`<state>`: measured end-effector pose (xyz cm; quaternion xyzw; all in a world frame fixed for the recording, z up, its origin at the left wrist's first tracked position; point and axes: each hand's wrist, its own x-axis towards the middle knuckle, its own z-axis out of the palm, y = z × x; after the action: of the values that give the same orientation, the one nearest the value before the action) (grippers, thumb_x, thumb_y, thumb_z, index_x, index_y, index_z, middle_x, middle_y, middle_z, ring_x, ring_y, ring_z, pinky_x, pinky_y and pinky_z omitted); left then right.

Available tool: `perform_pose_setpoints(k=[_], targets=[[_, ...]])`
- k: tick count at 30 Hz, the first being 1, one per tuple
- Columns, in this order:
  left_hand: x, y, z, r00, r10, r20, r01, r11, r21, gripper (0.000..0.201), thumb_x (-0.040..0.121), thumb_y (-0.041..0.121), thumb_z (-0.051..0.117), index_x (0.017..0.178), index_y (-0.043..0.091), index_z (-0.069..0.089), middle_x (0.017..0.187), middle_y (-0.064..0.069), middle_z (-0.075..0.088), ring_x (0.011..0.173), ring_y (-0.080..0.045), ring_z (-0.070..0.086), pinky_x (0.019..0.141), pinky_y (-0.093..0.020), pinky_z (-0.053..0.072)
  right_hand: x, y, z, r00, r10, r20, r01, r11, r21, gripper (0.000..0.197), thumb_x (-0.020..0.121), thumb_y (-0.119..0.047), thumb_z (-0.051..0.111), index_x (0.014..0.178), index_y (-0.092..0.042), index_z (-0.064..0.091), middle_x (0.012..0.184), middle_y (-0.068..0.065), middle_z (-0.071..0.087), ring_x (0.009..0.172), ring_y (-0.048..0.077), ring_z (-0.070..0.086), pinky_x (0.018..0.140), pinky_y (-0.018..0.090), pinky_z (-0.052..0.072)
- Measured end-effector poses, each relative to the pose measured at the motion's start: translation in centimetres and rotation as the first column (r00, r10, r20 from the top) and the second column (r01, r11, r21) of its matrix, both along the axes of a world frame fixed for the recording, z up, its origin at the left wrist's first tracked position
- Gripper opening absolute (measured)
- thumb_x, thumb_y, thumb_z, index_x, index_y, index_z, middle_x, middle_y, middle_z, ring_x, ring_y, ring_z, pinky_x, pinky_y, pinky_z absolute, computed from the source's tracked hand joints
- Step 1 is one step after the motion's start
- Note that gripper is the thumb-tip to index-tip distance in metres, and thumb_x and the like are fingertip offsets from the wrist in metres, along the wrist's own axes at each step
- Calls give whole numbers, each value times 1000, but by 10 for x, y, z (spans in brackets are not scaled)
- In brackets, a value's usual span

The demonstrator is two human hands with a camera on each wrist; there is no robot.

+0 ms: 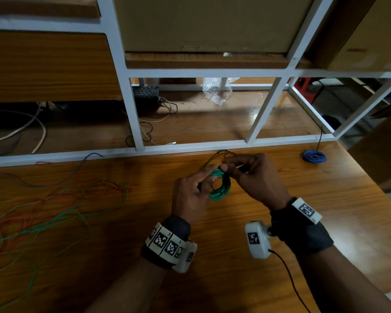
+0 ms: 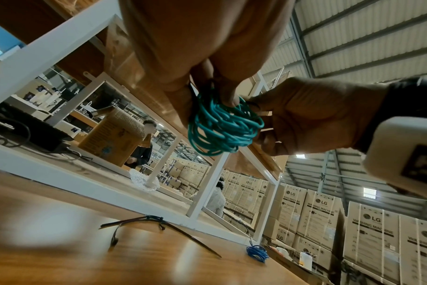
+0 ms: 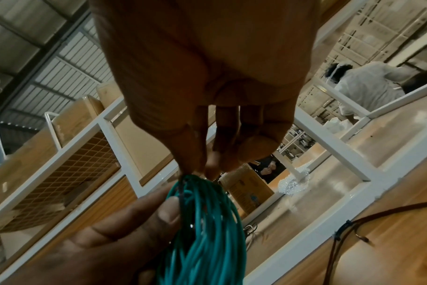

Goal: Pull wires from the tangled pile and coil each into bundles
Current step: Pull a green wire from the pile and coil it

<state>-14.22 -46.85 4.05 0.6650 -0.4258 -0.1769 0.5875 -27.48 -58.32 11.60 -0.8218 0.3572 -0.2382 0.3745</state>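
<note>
Loose tangled pile (image 1: 43, 213) lay far left on the table (image 1: 235, 279), well apart from both hands. My left hand (image 1: 191, 195) gripped the green coil (image 1: 220, 185) on its left side, ring held just above the table. My right hand (image 1: 255, 177) pinched a thin dark tie (image 3: 181, 188) at the coil's top, just beside the left fingertips. Next wrap, I judged, ran across the strands there. Finished blue bundle (image 1: 314, 156) sat far right.

Both forearms are bare. Each wrist wears a black wrap (image 1: 301, 231) carrying a white band (image 1: 165, 243) printed with black square-pattern markers, plus a white boxy camera unit (image 1: 257, 240); a thin black cable (image 1: 291, 281) trails from the right unit
</note>
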Motion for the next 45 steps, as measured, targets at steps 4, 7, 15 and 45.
perform_pose_setpoints(k=[4, 7, 15, 45], targets=[[0, 0, 5, 998, -66, 18, 66, 998, 20, 30, 96, 30, 61, 125, 36, 67, 120, 10, 71, 103, 6, 65, 81, -24, 58, 1, -5, -1, 1000, 21, 4, -21, 997, -71, 17, 92, -19, 77, 82, -33, 79, 82, -13, 77, 80, 1, 71, 70, 31, 60], [1, 1, 15, 982, -185, 36, 183, 981, 62, 32, 97, 32, 59, 128, 31, 66, 124, 10, 69, 109, 1, 65, 85, -26, 58, 2, -11, 2, 998, -42, 56, 46, 996, -75, 16, 90, -15, 77, 76, -22, 76, 74, -10, 74, 73, 0, 68, 65, 19, 52], [5, 1, 19, 942, -332, 52, 319, 931, 178, 28, 97, 25, 64, 124, 27, 69, 118, 7, 72, 98, 3, 67, 77, -22, 59, 2, -33, 26, 981, -113, 158, 114, 993, -1, 16, 94, -20, 74, 79, -14, 73, 72, 3, 73, 68, 15, 69, 67, 36, 58], [-9, 10, -29, 978, -160, -137, 191, 949, 250, 22, 90, 18, 73, 112, 16, 75, 96, 11, 72, 64, -1, 70, 59, -16, 51, 17, -7, -14, 924, -294, 245, 103, 808, 580, 20, 95, 0, 56, 82, -15, 55, 80, 2, 74, 94, 26, 75, 78, 40, 51]])
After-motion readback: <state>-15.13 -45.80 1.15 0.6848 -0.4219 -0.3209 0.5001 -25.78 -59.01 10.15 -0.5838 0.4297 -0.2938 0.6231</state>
